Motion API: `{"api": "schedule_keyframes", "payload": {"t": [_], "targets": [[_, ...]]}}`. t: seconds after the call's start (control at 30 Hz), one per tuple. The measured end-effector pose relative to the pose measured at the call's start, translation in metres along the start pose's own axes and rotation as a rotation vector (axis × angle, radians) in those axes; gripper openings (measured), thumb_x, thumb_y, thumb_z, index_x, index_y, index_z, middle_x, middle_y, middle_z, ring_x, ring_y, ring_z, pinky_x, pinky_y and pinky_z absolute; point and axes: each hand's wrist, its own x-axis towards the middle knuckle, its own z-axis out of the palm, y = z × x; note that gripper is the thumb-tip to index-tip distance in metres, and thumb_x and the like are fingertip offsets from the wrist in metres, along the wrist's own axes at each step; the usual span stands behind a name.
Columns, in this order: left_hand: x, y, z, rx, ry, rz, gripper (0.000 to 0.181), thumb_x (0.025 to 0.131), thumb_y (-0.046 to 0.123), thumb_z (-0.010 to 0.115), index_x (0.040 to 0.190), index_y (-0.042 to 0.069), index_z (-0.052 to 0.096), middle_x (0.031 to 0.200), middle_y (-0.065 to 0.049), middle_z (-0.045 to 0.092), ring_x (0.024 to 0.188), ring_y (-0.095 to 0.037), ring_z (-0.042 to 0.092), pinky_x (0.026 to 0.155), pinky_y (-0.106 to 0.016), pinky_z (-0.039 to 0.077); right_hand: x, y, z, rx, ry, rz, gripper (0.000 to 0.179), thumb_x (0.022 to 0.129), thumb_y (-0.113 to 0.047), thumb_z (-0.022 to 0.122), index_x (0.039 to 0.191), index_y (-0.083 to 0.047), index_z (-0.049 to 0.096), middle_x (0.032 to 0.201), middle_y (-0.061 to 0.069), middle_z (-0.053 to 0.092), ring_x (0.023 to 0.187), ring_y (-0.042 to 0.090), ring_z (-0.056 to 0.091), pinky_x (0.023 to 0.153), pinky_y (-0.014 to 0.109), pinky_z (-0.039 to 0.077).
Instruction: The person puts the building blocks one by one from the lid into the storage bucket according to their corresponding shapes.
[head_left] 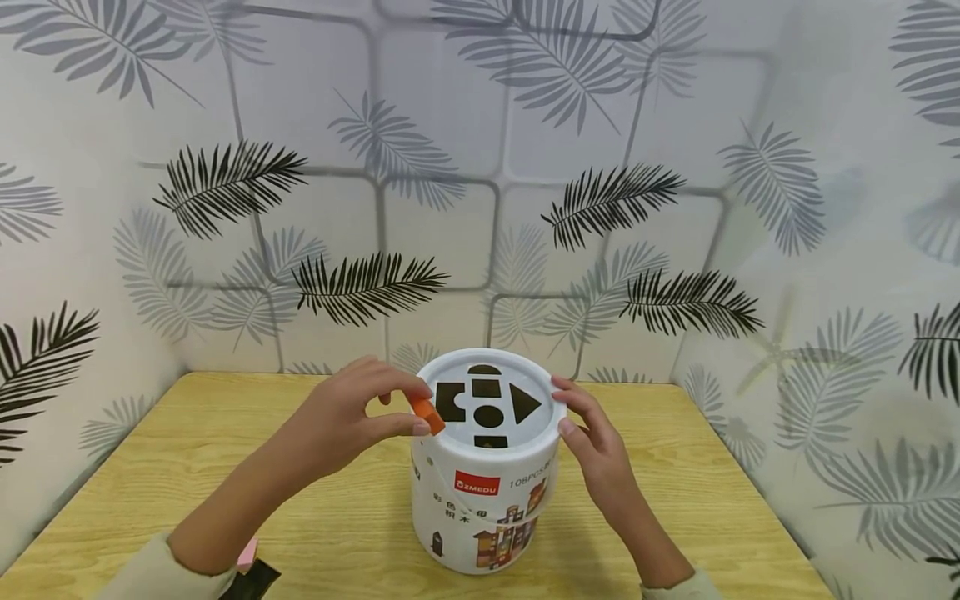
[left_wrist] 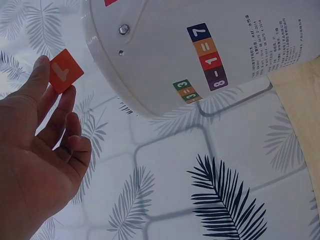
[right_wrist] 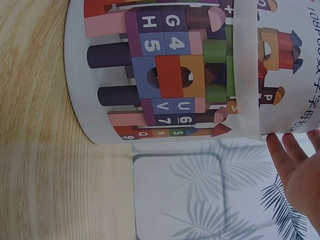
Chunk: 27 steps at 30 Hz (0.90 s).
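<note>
A white round bucket [head_left: 480,508] stands upright on the table, its lid [head_left: 457,439] cut with several shaped holes. Between thumb and fingertips, my left hand [head_left: 367,404] pinches an orange block [head_left: 427,414] at the left side of the lid's rim. The left wrist view shows a pale figure like a 1 on the orange block [left_wrist: 66,71]; the left hand [left_wrist: 45,135] has its other fingers loosely curled. On the opposite side, my right hand [head_left: 600,442] rests its fingertips on the lid's right rim. Only part of the right hand [right_wrist: 297,175] shows in the right wrist view, touching the bucket's upper side.
Near my left forearm, a pink block [head_left: 248,553] and a dark flat item [head_left: 255,581] are partly hidden by the sleeve. The wooden table [head_left: 675,517] meets a leaf-patterned wall covering [head_left: 465,225] at its back edge.
</note>
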Motion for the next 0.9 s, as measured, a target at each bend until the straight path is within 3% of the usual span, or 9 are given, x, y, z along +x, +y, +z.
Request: {"api": "schedule_keyframes", "payload": {"t": [0.17,0.47,0.67,0.9], "targets": [[0.011,0.003,0.004,0.001,-0.011,0.033,0.026,0.082,0.03,0.083,0.106,0.024,0.074,0.099,0.015,0.067,0.09,-0.01,0.054,0.076,-0.029,0.048,0.0,0.0,0.0,-0.016,0.002,0.005,0.031,0.106,-0.01,0.048,0.136,-0.008,0.054,0.157,0.003,0.041,0.144,0.008,0.037,0.103,0.021,0.046],[0.024,0.002,0.016,-0.038,-0.115,0.06,0.017,0.083,0.028,0.081,0.098,0.022,0.074,0.093,0.012,0.065,0.088,-0.016,0.056,0.075,-0.028,0.049,-0.001,0.0,0.0,0.0,-0.001,-0.002,0.031,0.106,-0.009,0.047,0.137,-0.006,0.053,0.157,0.005,0.041,0.144,0.007,0.036,0.102,0.021,0.047],[0.027,0.005,0.019,-0.027,-0.163,0.045,0.012,0.088,0.029,0.077,0.099,0.024,0.075,0.095,0.012,0.068,0.091,-0.015,0.056,0.076,-0.029,0.048,0.0,0.0,0.0,-0.01,-0.003,-0.007,0.031,0.106,-0.009,0.047,0.137,-0.007,0.053,0.157,0.004,0.041,0.144,0.007,0.036,0.102,0.022,0.047],[0.028,0.009,0.02,0.012,-0.157,0.02,0.015,0.089,0.029,0.077,0.104,0.026,0.074,0.1,0.013,0.067,0.097,-0.015,0.059,0.081,-0.032,0.05,0.001,-0.001,0.001,-0.019,0.001,-0.005,0.031,0.106,-0.009,0.047,0.136,-0.007,0.053,0.157,0.004,0.041,0.144,0.007,0.037,0.102,0.021,0.046]]}}
